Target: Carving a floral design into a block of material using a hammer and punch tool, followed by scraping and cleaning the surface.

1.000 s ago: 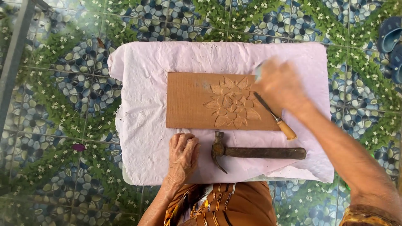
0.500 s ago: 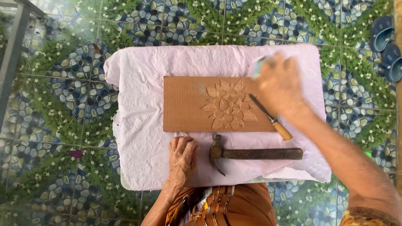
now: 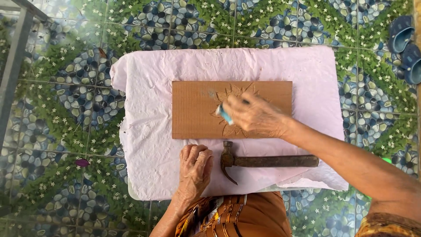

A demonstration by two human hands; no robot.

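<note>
A brown wooden board [image 3: 193, 109] with a carved flower lies on a pink cloth [image 3: 149, 74]. My right hand [image 3: 256, 116] hovers over the carving and covers most of it, gripping a small light-blue object [image 3: 225, 114] whose tip points at the board. My left hand [image 3: 194, 169] rests on the cloth just below the board, fingers curled, with nothing in it. A rusty claw hammer [image 3: 272, 161] lies to its right, head close to my left hand and handle pointing right.
The cloth covers a small low table standing on a floor tiled with a pebble and flower pattern [image 3: 66, 131]. Blue sandals [image 3: 405, 48] sit at the top right. A grey metal bar [image 3: 13, 66] runs along the left edge. My orange skirt [image 3: 245, 217] is at the bottom.
My right hand has moved left from the board's upper right corner to over the carved flower, carrying the light-blue object. The orange-handled chisel seen earlier is now hidden. My left hand stayed put.
</note>
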